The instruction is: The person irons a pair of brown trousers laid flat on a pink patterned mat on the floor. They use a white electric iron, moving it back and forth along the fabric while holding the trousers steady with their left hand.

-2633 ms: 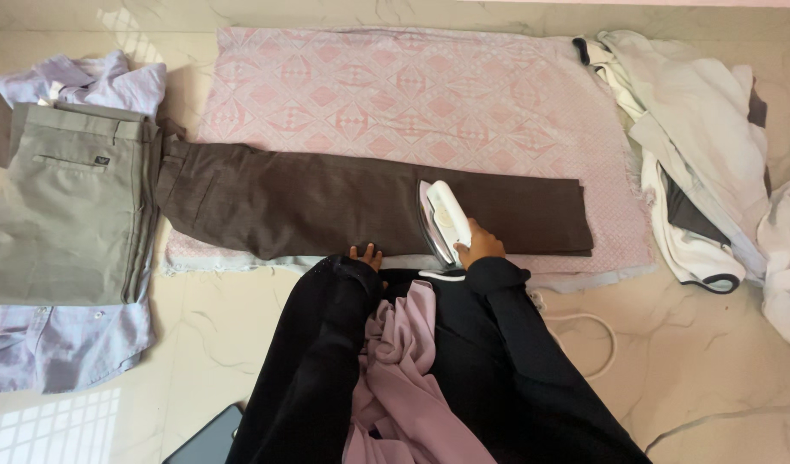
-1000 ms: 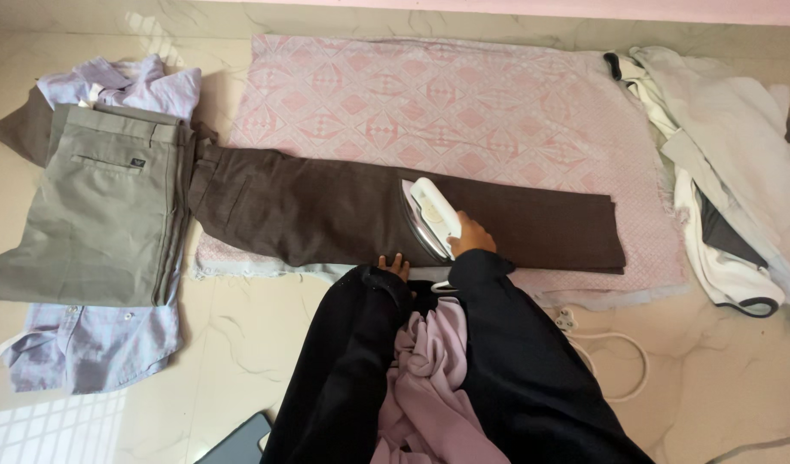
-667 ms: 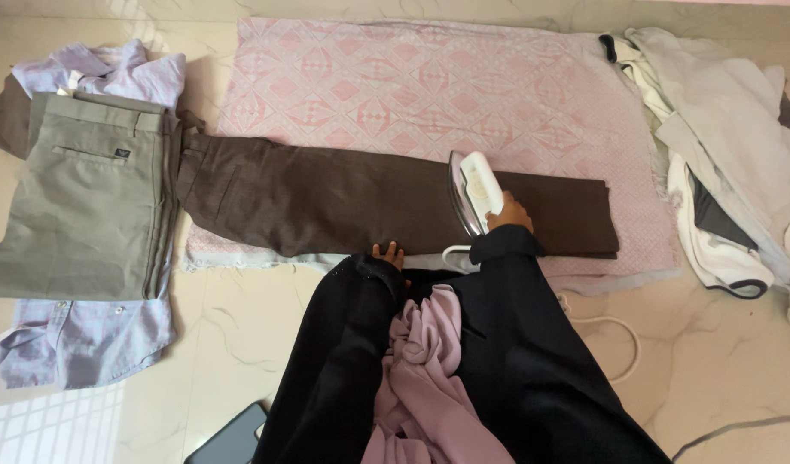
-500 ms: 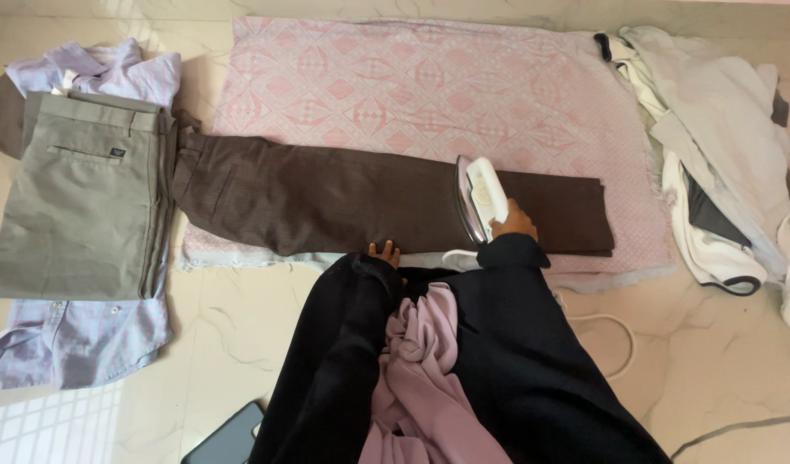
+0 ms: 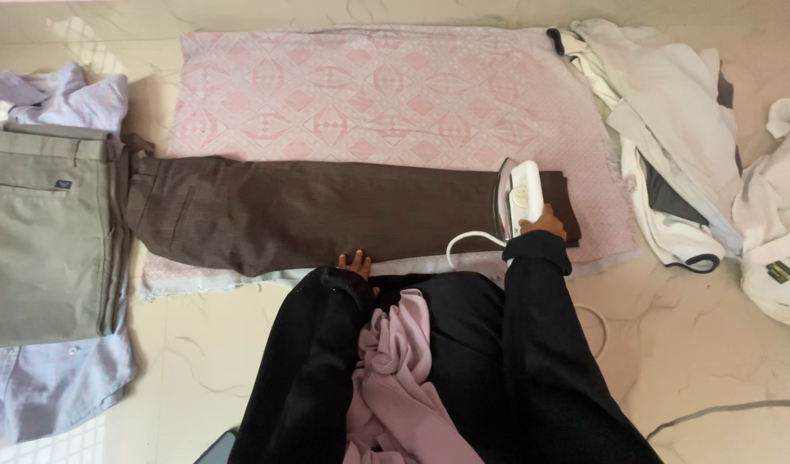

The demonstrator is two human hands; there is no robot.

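While the left hand [image 5: 354, 260] is lying flat, fingers spread, pinning the long dark-brown trousers [image 5: 326, 215] taut on the pink patterned cloth [image 5: 369, 86], the right hand [image 5: 542, 225] is gripping the white iron [image 5: 521, 196] at their hem.

Lying on the floor: two trousers, brown trousers [image 5: 326, 210] and khaki trousers [image 5: 42, 232]; one iron [image 5: 522, 196]; one pink cloth [image 5: 386, 94].

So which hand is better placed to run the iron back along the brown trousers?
Right. The right hand already grips the iron at the trousers' hem end, while the left hand lies flat on their near edge.
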